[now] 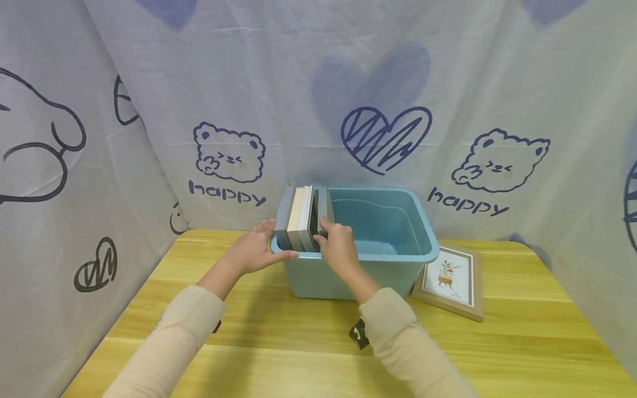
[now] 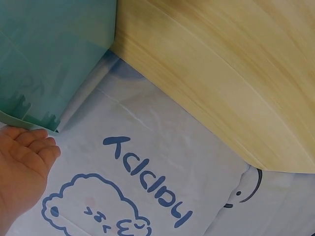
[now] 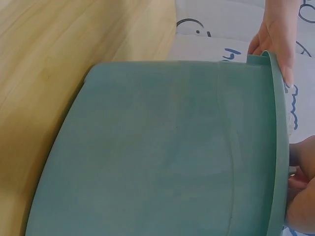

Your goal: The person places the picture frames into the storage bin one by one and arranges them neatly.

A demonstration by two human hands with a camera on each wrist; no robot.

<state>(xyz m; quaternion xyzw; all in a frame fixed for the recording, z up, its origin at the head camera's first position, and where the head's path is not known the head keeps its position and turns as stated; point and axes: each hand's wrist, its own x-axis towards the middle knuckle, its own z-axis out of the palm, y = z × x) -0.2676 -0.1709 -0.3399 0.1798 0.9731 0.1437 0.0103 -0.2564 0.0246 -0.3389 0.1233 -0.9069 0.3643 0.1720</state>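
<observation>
A light blue plastic bin (image 1: 358, 276) stands on the wooden table, several slim picture frames (image 1: 300, 213) upright side by side in its left end. My left hand (image 1: 254, 247) rests on the bin's front left corner, thumb stretched along the front rim and fingers at the left rim. Over the front rim reaches my right hand (image 1: 338, 246), its thumb and fingers pinching the rightmost grey picture frame (image 1: 323, 205). In the right wrist view the bin's wall hides most of that grip. The left wrist view shows the left fingers (image 2: 37, 142) right at the rim.
A wood-toned picture frame (image 1: 448, 282) with a potted-plant print lies face up at the bin's right side. Behind the table (image 1: 527, 331) hangs a white curtain (image 1: 293, 110) with hearts and bears, close to the bin's back. The bin's right part shows its bare floor.
</observation>
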